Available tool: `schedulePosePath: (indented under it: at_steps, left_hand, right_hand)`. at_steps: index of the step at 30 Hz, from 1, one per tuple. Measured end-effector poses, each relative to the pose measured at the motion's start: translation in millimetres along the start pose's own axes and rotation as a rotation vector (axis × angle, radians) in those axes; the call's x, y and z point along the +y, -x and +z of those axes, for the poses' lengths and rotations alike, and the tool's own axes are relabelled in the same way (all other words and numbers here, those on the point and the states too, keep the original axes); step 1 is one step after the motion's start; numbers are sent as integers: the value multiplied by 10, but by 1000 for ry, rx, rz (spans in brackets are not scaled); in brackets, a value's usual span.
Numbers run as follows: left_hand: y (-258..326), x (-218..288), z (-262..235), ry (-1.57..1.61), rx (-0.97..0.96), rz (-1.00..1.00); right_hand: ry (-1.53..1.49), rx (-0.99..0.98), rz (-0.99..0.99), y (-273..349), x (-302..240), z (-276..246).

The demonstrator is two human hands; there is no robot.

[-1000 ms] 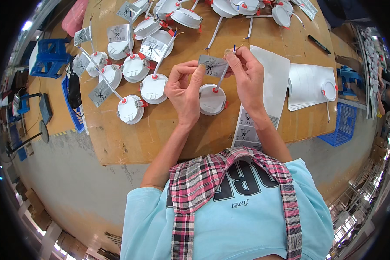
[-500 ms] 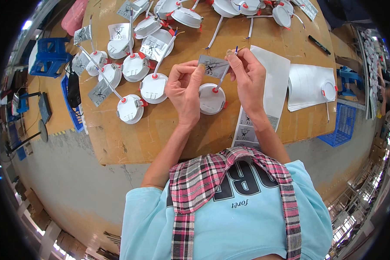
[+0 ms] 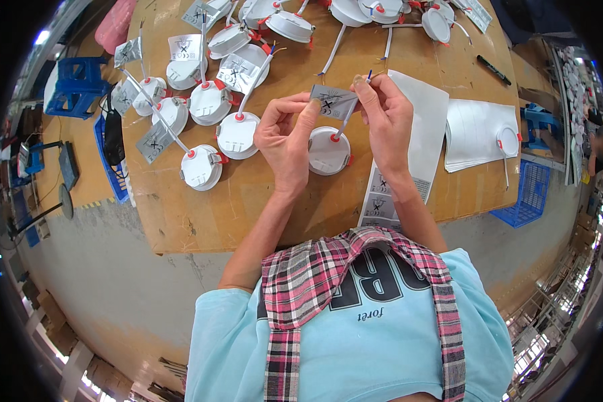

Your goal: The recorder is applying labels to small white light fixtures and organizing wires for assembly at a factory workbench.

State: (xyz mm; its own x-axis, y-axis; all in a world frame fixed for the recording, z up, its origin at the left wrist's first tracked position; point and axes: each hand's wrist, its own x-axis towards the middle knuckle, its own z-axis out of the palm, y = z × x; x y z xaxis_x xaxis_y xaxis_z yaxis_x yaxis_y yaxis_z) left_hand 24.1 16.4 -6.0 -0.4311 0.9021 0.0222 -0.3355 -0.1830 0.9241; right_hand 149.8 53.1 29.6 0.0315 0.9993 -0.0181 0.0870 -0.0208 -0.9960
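Note:
A silver printed label (image 3: 333,102) is pinched between the thumb and fingers of my left hand (image 3: 285,144). My right hand (image 3: 387,120) is closed on the upper end of a white cable (image 3: 346,120), close to its blue wire tip. The label's right side meets the cable. Below it, a round white downlight (image 3: 327,154) lies back side up on the table, the cable rising from its red grommet. Under my right wrist runs a white label sheet (image 3: 419,110), with several silver labels (image 3: 380,205) at its near end.
More white downlights (image 3: 209,105) with cables and silver labels crowd the table's left and far side. To the right are a stack of white sheets (image 3: 476,144), a small round light (image 3: 508,141) on it, and a black marker (image 3: 494,70). A blue basket (image 3: 526,194) stands beyond the table edge.
Both hands have shifted very slightly; the label now sits a touch farther right, against the cable. My grip looks the same.

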Motion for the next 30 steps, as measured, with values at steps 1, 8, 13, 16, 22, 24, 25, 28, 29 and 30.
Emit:
schedulePosePath:
  at_steps: [1,8,13,16,22,24,25,28,29,30]
  left_hand:
    - [0,-2,3,1,-1,-1]
    - [-14,-2,-8,-19,4,-25]
    - [-32,29,5,-22,10,-74]
    - [-51,36,14,-43,13,-121]
    - [-78,36,33,-46,3,-152]
    - [-82,33,29,1,-7,-169]
    - [-86,32,27,3,-5,-168]
    - [-91,27,25,30,-6,-181]
    - [-89,27,24,24,-22,-181]
    - [-83,25,20,18,-35,-180]
  right_hand:
    - [-17,7,-3,-3,10,-6]
    - [-37,11,10,5,-9,-10]
    - [-17,21,6,-7,-22,-11]
    - [-5,37,-1,-24,-3,-18]
    - [-2,32,7,-38,7,-39]
    - [-8,17,15,-40,-7,-48]
    - [-14,3,25,-42,-13,-53]
    - [-98,-59,46,-75,18,-79]
    - [-95,-65,45,-79,19,-98]
    - [-98,-94,75,-82,21,-121]
